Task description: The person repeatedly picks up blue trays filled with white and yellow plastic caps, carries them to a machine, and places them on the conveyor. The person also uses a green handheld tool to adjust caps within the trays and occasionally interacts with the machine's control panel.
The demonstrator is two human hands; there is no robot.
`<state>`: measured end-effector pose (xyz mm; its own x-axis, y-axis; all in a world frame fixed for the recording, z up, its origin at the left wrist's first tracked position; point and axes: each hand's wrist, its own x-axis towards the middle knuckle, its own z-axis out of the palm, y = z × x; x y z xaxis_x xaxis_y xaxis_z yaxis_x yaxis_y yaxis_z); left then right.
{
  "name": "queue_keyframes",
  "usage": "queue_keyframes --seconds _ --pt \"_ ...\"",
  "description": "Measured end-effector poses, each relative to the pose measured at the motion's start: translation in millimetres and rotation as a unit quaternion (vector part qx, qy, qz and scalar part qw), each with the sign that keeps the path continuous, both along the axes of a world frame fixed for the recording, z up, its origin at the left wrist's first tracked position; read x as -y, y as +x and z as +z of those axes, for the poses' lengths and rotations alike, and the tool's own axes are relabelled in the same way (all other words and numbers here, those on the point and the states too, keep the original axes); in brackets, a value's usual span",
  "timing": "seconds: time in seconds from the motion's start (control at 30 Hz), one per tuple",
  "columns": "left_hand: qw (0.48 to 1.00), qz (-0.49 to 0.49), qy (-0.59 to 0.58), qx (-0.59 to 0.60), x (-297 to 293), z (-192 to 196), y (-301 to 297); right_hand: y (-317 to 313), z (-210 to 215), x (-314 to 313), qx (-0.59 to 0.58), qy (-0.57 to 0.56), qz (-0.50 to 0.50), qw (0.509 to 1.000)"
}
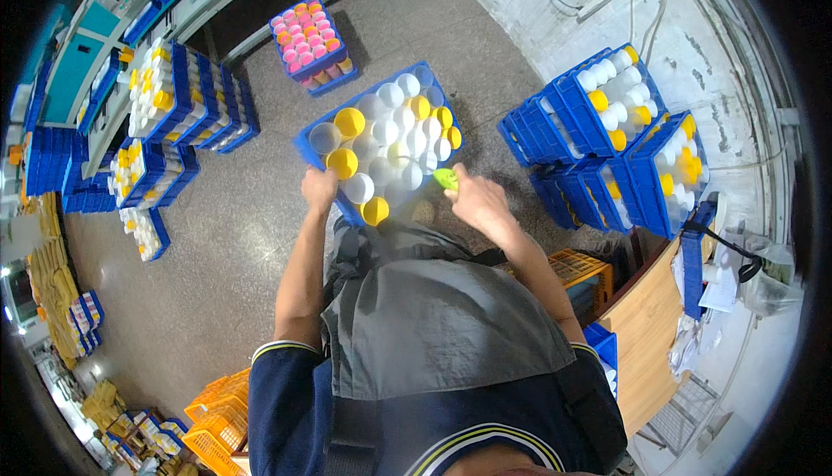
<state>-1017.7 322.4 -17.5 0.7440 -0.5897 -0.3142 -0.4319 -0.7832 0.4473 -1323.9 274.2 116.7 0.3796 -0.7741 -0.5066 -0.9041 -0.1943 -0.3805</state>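
Observation:
A blue crate [304,148] full of upright white and yellow round tubes [386,133] is in front of my body, at waist level or lower. My left hand [319,188] is closed on the crate's left rim. At the crate's near right side, my right hand [479,202] is wrapped round a lime-green handle-like object [446,179]. Its far end reaches over the tubes and is too fine to make out. Some tubes look open at the top, and the yellow ones mostly stand along the left and right sides.
A blue crate of pink and orange tubes [308,35] stands on the floor ahead. Stacked blue crates with white and yellow tubes rise at left [178,94] and right [607,99]. Orange crates [217,420] lie behind left; a wooden tabletop [641,337] is at right.

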Motion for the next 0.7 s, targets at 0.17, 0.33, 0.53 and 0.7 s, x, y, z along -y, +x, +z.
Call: queue_keyframes --seconds 0.17,0.33,0.53,0.7 --pt "0.996 0.015 -0.011 -0.086 -26 -2 16 -24 -21 38 -0.039 -0.036 -0.073 0.996" --pt "0.984 0.036 -0.101 -0.146 -50 -23 35 -48 -39 73 -0.046 -0.125 -0.124 0.983" --pt "0.959 0.054 -0.165 -0.224 -69 -29 50 -63 -41 77 -0.078 -0.080 -0.128 0.986" --pt "0.943 0.065 -0.202 -0.256 -71 -17 56 -42 -42 83 -0.086 -0.036 -0.132 0.987"
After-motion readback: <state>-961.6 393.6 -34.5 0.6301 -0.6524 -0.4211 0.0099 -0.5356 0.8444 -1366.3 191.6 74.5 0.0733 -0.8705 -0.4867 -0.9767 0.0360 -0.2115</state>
